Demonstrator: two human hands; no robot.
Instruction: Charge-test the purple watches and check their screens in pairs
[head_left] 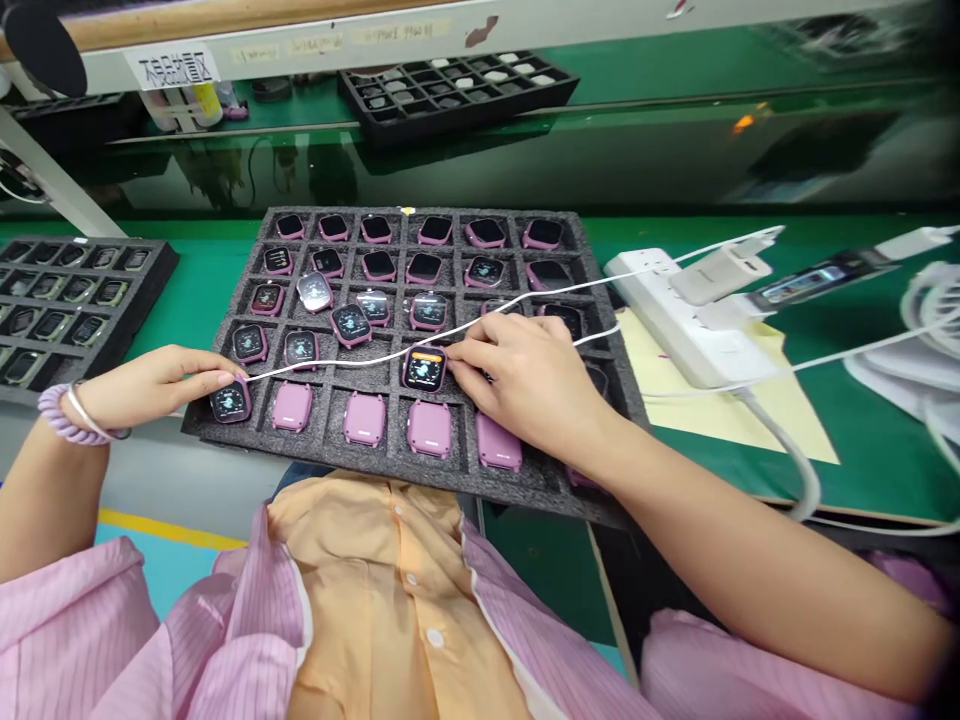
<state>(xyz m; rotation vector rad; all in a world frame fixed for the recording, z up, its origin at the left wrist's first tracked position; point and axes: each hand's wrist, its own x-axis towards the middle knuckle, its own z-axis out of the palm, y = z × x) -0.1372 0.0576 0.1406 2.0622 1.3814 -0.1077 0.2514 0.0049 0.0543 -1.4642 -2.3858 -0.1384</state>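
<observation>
A black foam tray [352,375] of square compartments holds several purple smartwatch cases without straps. At its near left corner, my left hand [154,392] pinches the edge of a smartwatch [231,402] with a lit dial. A thin white cable [390,357] runs from that watch across the tray to the right. My right hand [525,375] has thumb and finger on the side of another smartwatch [425,370], whose lit screen shows an orange banner. Purple watch backs [365,418] face up in the near row. My right hand covers some compartments.
Right of the tray, a white power strip [686,320] with a charger [721,275] and a small display meter [821,282] lies on yellow paper [787,430]. Another watch tray [82,300] is at left. A black parts tray [457,95] stands behind, under a white shelf beam [540,30].
</observation>
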